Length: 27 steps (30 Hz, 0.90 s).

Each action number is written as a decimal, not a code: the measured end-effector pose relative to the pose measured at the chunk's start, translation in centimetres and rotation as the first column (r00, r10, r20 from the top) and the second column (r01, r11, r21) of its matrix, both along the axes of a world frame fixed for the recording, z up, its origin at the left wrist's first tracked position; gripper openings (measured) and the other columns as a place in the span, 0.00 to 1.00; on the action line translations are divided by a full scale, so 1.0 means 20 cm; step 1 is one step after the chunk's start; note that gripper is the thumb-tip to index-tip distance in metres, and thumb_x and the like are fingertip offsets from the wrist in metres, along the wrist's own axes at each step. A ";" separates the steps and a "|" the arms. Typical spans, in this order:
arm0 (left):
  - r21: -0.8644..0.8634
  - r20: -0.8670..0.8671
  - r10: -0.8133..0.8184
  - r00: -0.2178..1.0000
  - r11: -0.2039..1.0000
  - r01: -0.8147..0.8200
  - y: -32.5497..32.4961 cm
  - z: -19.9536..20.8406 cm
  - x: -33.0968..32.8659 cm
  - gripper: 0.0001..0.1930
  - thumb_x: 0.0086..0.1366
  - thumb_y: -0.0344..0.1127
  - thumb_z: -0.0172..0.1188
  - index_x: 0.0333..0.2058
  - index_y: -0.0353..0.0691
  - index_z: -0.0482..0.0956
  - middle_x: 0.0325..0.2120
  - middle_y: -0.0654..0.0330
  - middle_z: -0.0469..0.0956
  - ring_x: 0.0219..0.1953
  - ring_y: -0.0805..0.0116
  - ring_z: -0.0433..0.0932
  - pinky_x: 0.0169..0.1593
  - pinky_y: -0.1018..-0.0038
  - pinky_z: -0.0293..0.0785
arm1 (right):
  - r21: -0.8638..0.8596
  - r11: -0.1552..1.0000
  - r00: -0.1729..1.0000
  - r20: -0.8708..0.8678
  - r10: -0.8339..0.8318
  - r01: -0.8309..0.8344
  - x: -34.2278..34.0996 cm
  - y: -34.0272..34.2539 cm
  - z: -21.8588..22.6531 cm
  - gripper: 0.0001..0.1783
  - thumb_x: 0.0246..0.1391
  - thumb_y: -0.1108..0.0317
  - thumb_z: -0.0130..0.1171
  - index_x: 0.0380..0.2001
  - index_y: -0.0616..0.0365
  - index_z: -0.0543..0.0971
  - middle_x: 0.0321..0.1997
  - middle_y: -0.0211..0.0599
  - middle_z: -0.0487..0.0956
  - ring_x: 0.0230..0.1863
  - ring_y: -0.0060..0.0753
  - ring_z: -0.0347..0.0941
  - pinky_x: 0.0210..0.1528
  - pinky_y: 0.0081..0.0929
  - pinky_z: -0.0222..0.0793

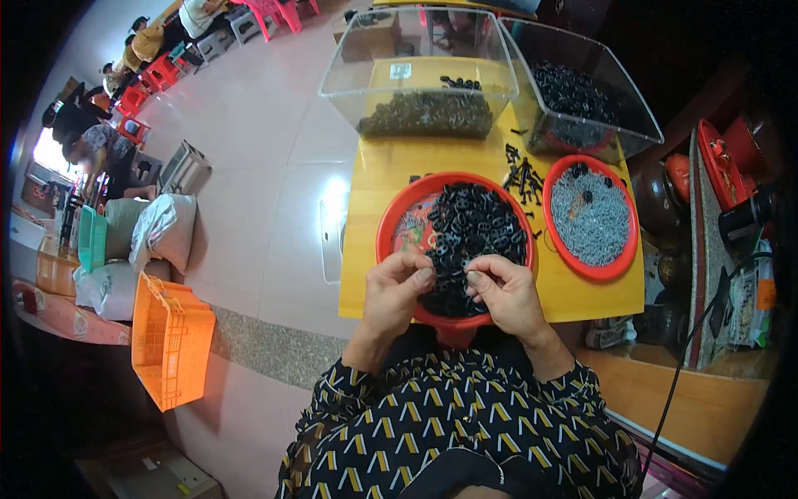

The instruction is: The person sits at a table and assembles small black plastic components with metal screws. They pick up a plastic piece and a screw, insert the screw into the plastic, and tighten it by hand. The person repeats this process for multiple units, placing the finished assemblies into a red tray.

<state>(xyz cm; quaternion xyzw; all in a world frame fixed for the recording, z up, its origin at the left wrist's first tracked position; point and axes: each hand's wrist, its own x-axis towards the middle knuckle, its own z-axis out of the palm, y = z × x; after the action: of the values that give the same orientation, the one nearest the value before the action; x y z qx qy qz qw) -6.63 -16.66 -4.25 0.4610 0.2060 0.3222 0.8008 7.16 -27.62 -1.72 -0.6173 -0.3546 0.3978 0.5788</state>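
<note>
Both hands are over the near rim of a round red basin [387, 224] heaped with small black plastic parts [475, 218]. My left hand [394, 293] is at the basin's left side, thumb and forefinger pinched together. Across from it, my right hand [509, 298] makes a similar pinch, a short gap away. Whatever is between the fingertips of either hand is too small to make out. To the right stands a red tray [600, 272] full of small silvery screws [590, 218], with a few black pieces on top.
Two clear plastic bins [416, 71] [636, 125] holding black parts stand at the far side of the yellow table [366, 258]. Loose black pieces [522, 176] lie between them and the tray. An orange crate [187, 353] and white sacks [166, 229] sit on the floor leftward; people sit beyond.
</note>
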 end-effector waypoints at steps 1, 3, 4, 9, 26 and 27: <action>-0.091 0.094 -0.007 0.996 0.996 0.016 -0.01 -0.01 0.00 0.03 0.55 0.22 0.53 0.29 0.34 0.72 0.24 0.62 0.72 0.26 0.76 0.70 0.30 0.81 0.67 | -0.003 1.000 1.000 -0.027 -0.010 0.010 -0.02 0.00 0.00 0.07 0.51 0.73 0.51 0.33 0.64 0.74 0.28 0.29 0.73 0.25 0.16 0.69 0.27 0.14 0.67; -0.199 0.109 -0.029 0.994 0.979 0.051 -0.02 -0.02 0.00 0.03 0.55 0.25 0.55 0.30 0.35 0.72 0.25 0.59 0.72 0.27 0.72 0.70 0.33 0.77 0.68 | -0.003 1.000 0.997 -0.077 -0.029 0.029 -0.05 0.00 0.01 0.07 0.51 0.73 0.51 0.34 0.64 0.74 0.28 0.29 0.74 0.25 0.16 0.70 0.28 0.14 0.68; -0.249 0.119 -0.039 0.992 0.966 0.068 -0.02 -0.02 -0.01 0.04 0.55 0.27 0.55 0.31 0.35 0.71 0.26 0.58 0.72 0.28 0.70 0.71 0.34 0.75 0.69 | -0.001 1.000 0.999 -0.049 -0.006 0.006 -0.05 -0.01 0.01 0.08 0.52 0.74 0.50 0.36 0.64 0.74 0.28 0.29 0.74 0.27 0.16 0.71 0.29 0.14 0.69; -0.350 0.182 0.005 0.983 0.935 0.060 -0.04 -0.04 -0.01 0.07 0.55 0.22 0.54 0.34 0.34 0.72 0.27 0.57 0.75 0.29 0.71 0.74 0.35 0.77 0.72 | 0.037 0.998 0.992 -0.119 -0.053 0.058 -0.12 0.02 0.02 0.08 0.49 0.78 0.51 0.36 0.66 0.72 0.28 0.31 0.74 0.27 0.15 0.70 0.28 0.13 0.68; -0.291 0.113 0.034 0.993 0.957 0.001 -0.07 -0.01 -0.02 0.09 0.52 0.20 0.56 0.34 0.34 0.72 0.28 0.59 0.75 0.31 0.74 0.74 0.37 0.79 0.72 | 0.020 0.997 0.996 0.046 -0.077 0.076 -0.16 0.05 -0.02 0.05 0.46 0.77 0.54 0.29 0.64 0.72 0.22 0.29 0.74 0.22 0.11 0.68 0.22 0.12 0.65; -0.284 0.109 0.032 0.993 0.959 0.000 -0.07 -0.01 -0.02 0.09 0.52 0.20 0.56 0.34 0.34 0.72 0.29 0.59 0.75 0.32 0.74 0.74 0.37 0.79 0.72 | 0.019 0.997 0.995 0.054 -0.079 0.078 -0.15 0.05 -0.03 0.05 0.45 0.77 0.54 0.28 0.64 0.72 0.21 0.29 0.73 0.22 0.11 0.68 0.21 0.13 0.65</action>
<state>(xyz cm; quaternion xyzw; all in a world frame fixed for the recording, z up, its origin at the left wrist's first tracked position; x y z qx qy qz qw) -6.93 -18.05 -4.38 0.3209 0.2083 0.3214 0.8662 4.08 -26.68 -2.23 -0.6365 -0.3493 0.3546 0.5891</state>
